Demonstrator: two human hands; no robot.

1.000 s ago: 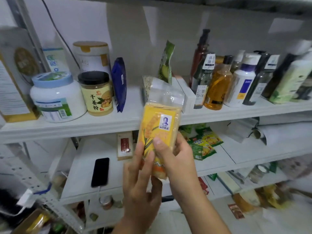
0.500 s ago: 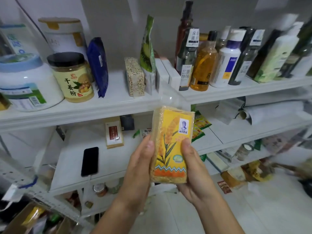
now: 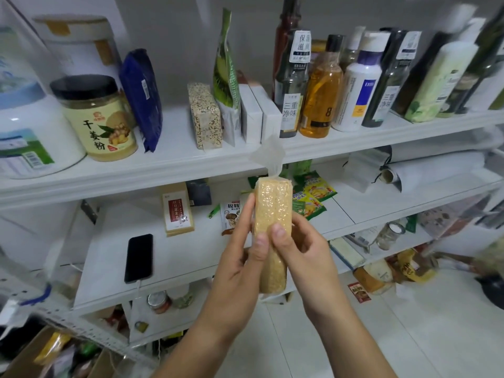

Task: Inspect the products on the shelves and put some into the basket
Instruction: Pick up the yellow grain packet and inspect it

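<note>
Grain brick: a vacuum-packed yellow grain brick (image 3: 271, 236) is held upright in front of the middle shelf (image 3: 387, 205), its narrow side turned to the camera and the clear sealed flap standing up at its top end.
Left hand: the left hand (image 3: 240, 257) grips the brick from its left side, thumb pressed on the near face and fingers wrapped behind.
Right hand: the right hand (image 3: 305, 252) grips it from the right, thumb on the near face just beside the left thumb, fingers curled round the back.
Long axis: it runs nearly vertical, and both grips sit on the lower half, so the upper half and flap stand free above the hands.
Nearer hand: neither is clearly nearer; the 2 share the hold about evenly.
Basket: none is in view, so which way the brick must travel cannot be told.
Step in hand: likely inspection, turning the pack to read its sides.
Top shelf: along the front edge of the top shelf (image 3: 163, 170) stand a ginger powder jar (image 3: 95, 118), a mixed-grain brick (image 3: 204, 118) and an amber bottle (image 3: 321, 96).
Middle shelf items: a black phone (image 3: 138, 258) lies near the left front edge, with a red-label tea box (image 3: 178, 211) behind it.
</note>
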